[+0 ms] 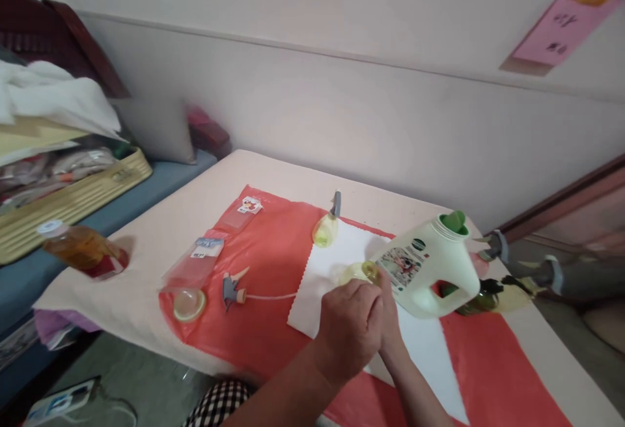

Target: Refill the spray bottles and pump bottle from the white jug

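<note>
My left hand is closed in a fist and pressed against my right hand, over a white sheet. Just beyond them is a clear yellowish spray bottle with its neck uncovered. My right fingers are against it; what my left fist holds is hidden. A grey spray head with a long thin tube lies to the left. A second spray bottle with its head on stands farther back. Beside my right hand, a large pale green jug with a green cap leans at a tilt in this view.
Red plastic and the white sheet cover part of the table. Clear packets and a round, pale-rimmed item lie left. A bottle of amber liquid stands at the left edge. More spray bottles are right, behind the jug.
</note>
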Tool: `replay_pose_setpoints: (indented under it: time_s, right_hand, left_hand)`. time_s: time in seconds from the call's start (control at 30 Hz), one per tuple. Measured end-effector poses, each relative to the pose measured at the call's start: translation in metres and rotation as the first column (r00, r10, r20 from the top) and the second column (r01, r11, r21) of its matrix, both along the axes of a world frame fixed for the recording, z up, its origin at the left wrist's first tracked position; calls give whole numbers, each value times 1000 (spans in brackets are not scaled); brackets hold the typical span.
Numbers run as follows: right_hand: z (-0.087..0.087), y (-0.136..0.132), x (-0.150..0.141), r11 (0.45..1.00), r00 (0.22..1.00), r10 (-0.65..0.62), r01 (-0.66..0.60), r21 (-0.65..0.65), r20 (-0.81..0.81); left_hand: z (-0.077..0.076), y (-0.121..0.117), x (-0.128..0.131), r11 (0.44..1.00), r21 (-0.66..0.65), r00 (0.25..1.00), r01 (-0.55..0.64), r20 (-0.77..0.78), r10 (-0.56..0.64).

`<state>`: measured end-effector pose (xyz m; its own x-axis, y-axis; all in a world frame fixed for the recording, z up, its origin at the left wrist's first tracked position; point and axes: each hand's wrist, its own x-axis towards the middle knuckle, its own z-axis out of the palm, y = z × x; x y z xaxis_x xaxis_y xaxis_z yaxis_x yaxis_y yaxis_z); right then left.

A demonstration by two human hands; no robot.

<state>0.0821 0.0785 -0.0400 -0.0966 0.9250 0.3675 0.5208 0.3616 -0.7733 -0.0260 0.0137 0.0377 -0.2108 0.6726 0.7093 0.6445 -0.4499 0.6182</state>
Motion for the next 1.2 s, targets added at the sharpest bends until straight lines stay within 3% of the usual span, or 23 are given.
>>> replay_pose_setpoints:
  time_s: [0.1, 0.17, 0.23, 0.33, 0.47, 0.6, 0.73, 1.0, 1.1, 1.2]
  right_hand:
    - [-4, -2, 20, 989, 993, -100, 92, -112, -65]
    - [-11, -1, 22, 969, 987, -117, 89, -229, -113]
    - [-20, -1, 20, 949, 986, -94, 47, -313, -137]
    - [-29, -2, 18, 940, 989, -78, 30, -339, -129]
    - [-13, -3, 29, 949, 967, -136, 65, -309, -215]
    - [10, 1, 53, 925, 858, -356, 269, -267, -370]
    - [15, 14, 71, 854, 759, -518, 430, -292, -395]
    - [19, 63, 94, 948, 844, -309, 240, -208, -438]
    - [23, 69, 101, 945, 820, -321, 247, -212, -474]
    - [36, 58, 108, 928, 787, -372, 301, -219, -492]
  left_hand:
    - [-10, 6, 3, 990, -139, 996, -5, -88, -8]
    - [-16, 12, 1, 968, -246, 993, -53, -114, 25]
    - [-18, 19, -4, 926, -364, 993, -95, -94, 65]
    - [-18, 28, -15, 835, -539, 994, -106, -56, 90]
    - [-20, 35, -22, 702, -702, 992, -121, -118, 53]
    - [-26, 33, -16, 643, -762, 989, -72, -137, -52]
    - [-26, 29, -8, 664, -747, 995, -38, -92, -47]
    - [-31, 25, -4, 723, -691, 1000, 11, 7, -8]
    - [-32, 24, -2, 758, -653, 1000, -2, 2, 4]
    - [-29, 21, 1, 819, -573, 997, -40, 27, 68]
